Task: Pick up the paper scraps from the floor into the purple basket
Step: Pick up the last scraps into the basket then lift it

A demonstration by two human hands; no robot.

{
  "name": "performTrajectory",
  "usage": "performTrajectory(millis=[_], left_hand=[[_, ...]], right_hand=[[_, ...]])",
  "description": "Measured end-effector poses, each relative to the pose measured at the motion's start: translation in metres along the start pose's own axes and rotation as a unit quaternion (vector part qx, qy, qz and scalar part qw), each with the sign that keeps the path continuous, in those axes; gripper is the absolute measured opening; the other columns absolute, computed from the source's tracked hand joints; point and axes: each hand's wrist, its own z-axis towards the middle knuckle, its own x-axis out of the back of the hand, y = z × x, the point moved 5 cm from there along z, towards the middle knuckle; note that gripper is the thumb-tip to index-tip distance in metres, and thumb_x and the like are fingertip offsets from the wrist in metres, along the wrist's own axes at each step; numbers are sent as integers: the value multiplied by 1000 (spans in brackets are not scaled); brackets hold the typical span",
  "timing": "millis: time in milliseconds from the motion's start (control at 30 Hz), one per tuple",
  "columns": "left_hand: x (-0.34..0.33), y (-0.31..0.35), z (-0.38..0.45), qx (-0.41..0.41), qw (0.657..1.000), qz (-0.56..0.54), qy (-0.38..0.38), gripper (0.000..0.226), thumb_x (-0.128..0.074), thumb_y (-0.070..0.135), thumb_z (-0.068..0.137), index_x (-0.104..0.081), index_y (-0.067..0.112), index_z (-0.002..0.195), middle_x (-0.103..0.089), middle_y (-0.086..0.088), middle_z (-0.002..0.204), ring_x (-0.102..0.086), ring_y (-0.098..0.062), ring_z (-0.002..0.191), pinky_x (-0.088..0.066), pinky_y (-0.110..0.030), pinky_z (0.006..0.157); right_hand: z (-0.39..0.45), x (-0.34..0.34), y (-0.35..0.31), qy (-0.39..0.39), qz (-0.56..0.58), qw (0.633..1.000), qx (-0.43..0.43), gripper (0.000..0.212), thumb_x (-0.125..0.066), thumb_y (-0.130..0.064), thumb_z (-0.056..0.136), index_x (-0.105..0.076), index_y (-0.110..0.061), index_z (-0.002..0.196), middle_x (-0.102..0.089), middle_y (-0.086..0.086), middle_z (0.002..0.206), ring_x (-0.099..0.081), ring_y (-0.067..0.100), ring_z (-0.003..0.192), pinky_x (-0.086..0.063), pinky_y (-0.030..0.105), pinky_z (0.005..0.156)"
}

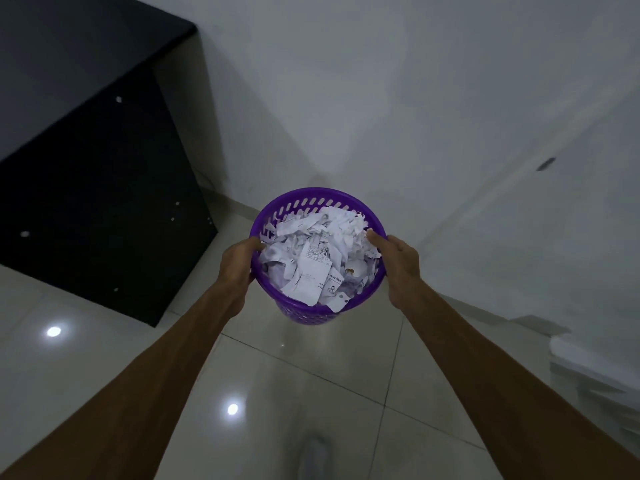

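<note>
The purple basket point(304, 199) is held up above the tiled floor between both hands, near a room corner. It is a round plastic basket with slotted walls. White paper scraps point(313, 258), some with print on them, fill it almost to the rim. My left hand point(237, 263) grips the rim on the left side, thumb over the edge. My right hand point(398, 268) grips the rim on the right side, thumb on top of the edge. Both forearms stretch forward from the bottom of the view.
A black cabinet point(86, 188) stands at the left against the white wall point(381, 98). Glossy beige floor tiles point(311, 375) reflect ceiling lights. A stack of white flat things point(588, 362) lies at the right edge. I see no scraps on the floor.
</note>
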Motion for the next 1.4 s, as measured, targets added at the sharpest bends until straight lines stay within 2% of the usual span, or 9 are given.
performTrajectory(millis=[133,267,500,667,767,967,1167,1300,1400], left_hand=[[23,8,38,7,1000,-10,15,32,-52,16,89,-60,9,119,-65,-11,114,-61,-20,95,-53,-30,75],[44,5,71,23,999,-14,25,38,-53,16,88,-59,7,125,-66,-7,107,-61,-18,92,-50,-27,70],[77,-12,119,57,997,-27,43,46,-55,17,82,-60,7,126,-67,-11,118,-62,-22,103,-50,-30,73],[79,-28,140,70,996,-40,40,46,-53,14,83,-60,5,127,-66,-11,116,-60,-20,98,-50,-30,72],[70,-39,146,67,997,-34,16,45,-50,12,86,-57,2,128,-67,-9,112,-60,-18,96,-51,-31,75],[50,-70,164,91,995,-43,7,25,-48,8,84,-65,10,102,-68,-8,105,-59,-20,97,-52,-32,80],[28,-103,181,105,994,-40,-11,26,-48,8,87,-62,4,108,-67,-12,106,-60,-22,94,-53,-31,80],[15,-119,188,118,992,-34,-30,29,-47,8,88,-63,2,111,-68,-10,102,-62,-21,90,-53,-28,75],[8,-130,189,124,991,-34,-36,28,-46,7,88,-65,4,108,-70,-7,97,-64,-18,85,-53,-26,72]], right_hand=[[22,-41,-7,-18,-4,1000,-15,18,-71,-27,88,-71,-11,96,-74,3,89,-68,15,71,-50,20,51],[41,-80,-4,-24,-4,999,-48,13,-65,-26,91,-67,-18,80,-70,0,82,-65,16,72,-53,27,62],[65,-136,11,-40,11,998,-57,10,-65,-24,90,-70,-15,89,-73,2,81,-67,14,66,-50,22,53],[81,-150,27,-30,24,996,-81,13,-63,-21,89,-70,-9,90,-72,3,75,-64,13,57,-50,19,47],[89,-145,36,-12,20,996,-85,14,-62,-21,89,-68,-9,87,-70,3,72,-63,13,54,-48,18,45],[107,-126,61,19,25,995,-97,13,-62,-20,88,-69,-10,89,-72,4,78,-65,13,60,-48,18,47],[125,-103,83,49,33,993,-102,9,-62,-18,88,-70,-17,82,-72,1,76,-66,15,63,-48,19,48],[135,-90,103,56,48,991,-113,12,-64,-18,88,-71,-13,96,-74,4,85,-69,17,68,-49,19,47],[141,-84,117,51,64,990,-116,17,-63,-17,88,-71,-9,101,-74,4,83,-69,11,59,-49,17,45]])
